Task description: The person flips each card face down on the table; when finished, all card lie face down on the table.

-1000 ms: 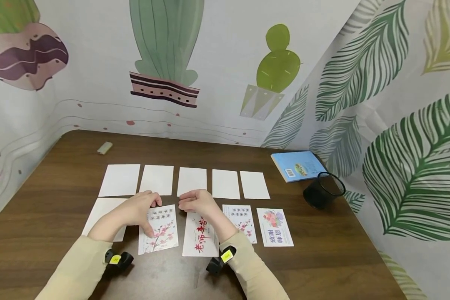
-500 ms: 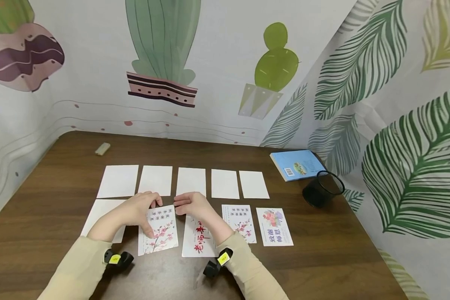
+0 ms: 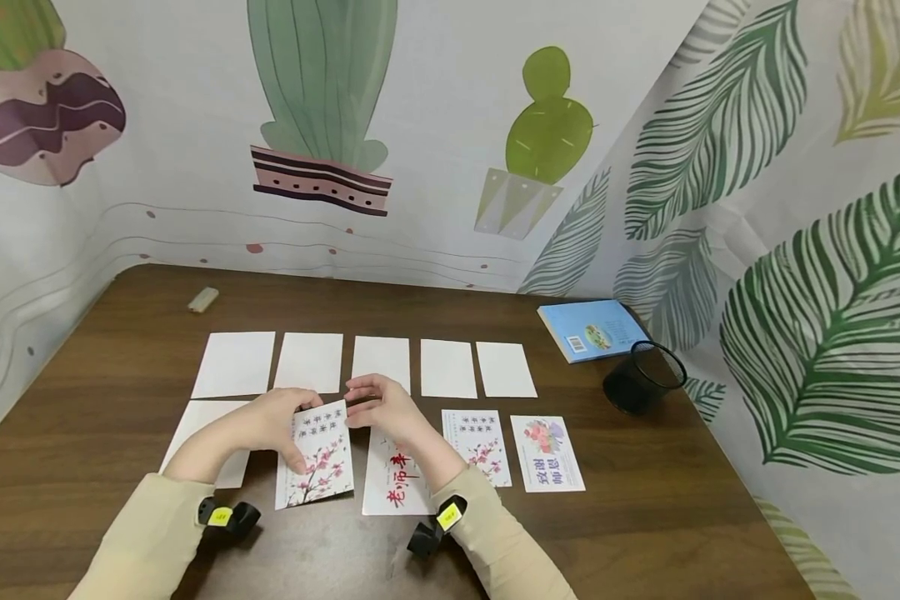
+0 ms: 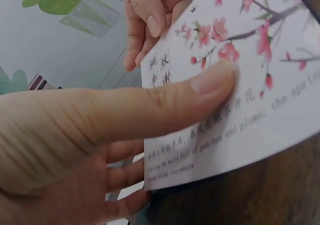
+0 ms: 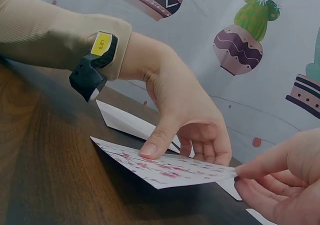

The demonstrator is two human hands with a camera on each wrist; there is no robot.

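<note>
Left hand [image 3: 273, 419] pinches white plum-blossom paper card [image 3: 318, 457], thumb on top; right hand [image 3: 381, 407] pinches far corner. Best lift w/ both evenly, avoid creasing, off brown wooden surface [image 3: 645, 500].

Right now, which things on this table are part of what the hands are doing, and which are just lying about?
In use: blossom card, pinched by left hand and right hand; rows of blank cards and printed cards.

Lying about: blue book, black mesh cup, eraser.
</note>
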